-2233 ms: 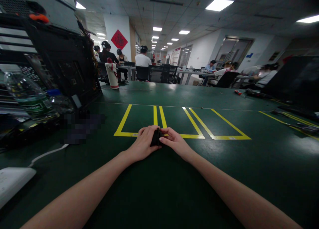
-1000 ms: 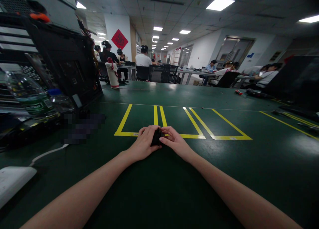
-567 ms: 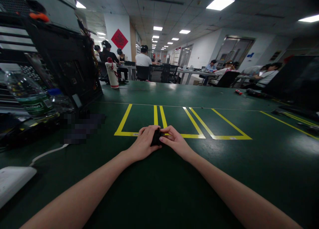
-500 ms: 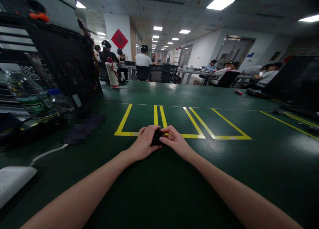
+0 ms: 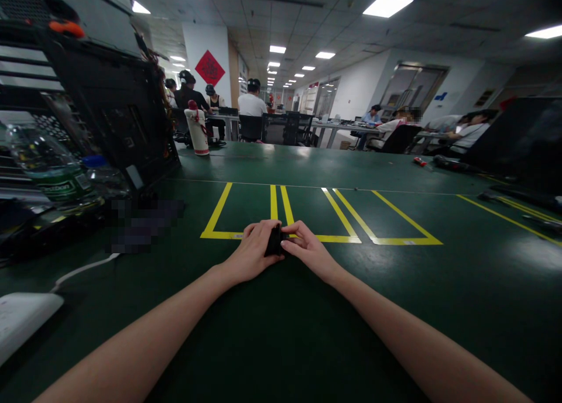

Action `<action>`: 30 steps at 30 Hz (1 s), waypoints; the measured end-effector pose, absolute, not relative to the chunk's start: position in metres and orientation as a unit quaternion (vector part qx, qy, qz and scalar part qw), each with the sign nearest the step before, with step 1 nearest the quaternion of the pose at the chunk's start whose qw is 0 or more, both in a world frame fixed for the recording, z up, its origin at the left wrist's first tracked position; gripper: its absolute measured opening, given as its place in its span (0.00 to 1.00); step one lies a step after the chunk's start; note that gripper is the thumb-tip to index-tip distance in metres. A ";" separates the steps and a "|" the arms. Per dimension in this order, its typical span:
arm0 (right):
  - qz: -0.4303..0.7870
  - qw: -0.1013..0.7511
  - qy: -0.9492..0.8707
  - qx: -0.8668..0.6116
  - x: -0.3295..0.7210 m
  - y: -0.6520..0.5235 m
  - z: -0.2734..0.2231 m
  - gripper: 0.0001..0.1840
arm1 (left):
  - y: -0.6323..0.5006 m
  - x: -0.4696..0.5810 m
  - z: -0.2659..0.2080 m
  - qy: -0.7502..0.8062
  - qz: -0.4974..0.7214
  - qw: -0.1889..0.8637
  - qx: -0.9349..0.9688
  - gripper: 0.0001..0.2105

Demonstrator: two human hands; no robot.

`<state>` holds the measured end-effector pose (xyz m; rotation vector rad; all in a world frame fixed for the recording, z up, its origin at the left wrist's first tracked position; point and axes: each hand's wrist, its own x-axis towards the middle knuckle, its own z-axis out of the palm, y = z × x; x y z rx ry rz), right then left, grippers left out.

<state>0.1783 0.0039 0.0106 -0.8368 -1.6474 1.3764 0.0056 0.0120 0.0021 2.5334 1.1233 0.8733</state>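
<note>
A small black object [image 5: 274,241] is between my two hands, low over the green table [image 5: 281,333]; its kind cannot be made out. My left hand [image 5: 253,246] wraps round its left side, fingers over the top and thumb at the near side. From the right, my right hand [image 5: 311,251] pinches at its right end with thumb and fingertips. My fingers hide much of the object. Just beyond the hands lie yellow tape outlines [image 5: 338,238] on the tabletop.
On the left stand an open black computer case [image 5: 127,104], a water bottle [image 5: 57,169] and a white power strip [image 5: 28,321]. A white cylindrical bottle [image 5: 197,133] is farther back. Dark equipment [image 5: 522,145] stands at the right. Several people sit at tables beyond.
Both hands keep their hold on the black object in nearly the same place. At its right end, the black part beside my right fingertips looks slightly different; the view has shifted a little.
</note>
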 end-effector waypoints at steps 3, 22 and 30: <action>0.538 0.407 -0.657 -0.336 0.178 0.006 0.009 0.09 | 0.013 0.006 0.001 0.382 0.303 0.115 0.866 0.28; 0.554 0.405 -0.645 -0.337 0.176 0.003 0.013 0.11 | 0.012 0.006 0.002 0.386 0.296 0.122 0.865 0.27; 0.530 0.393 -0.661 -0.358 0.179 0.005 0.010 0.17 | 0.011 0.006 0.003 0.385 0.298 0.129 0.864 0.27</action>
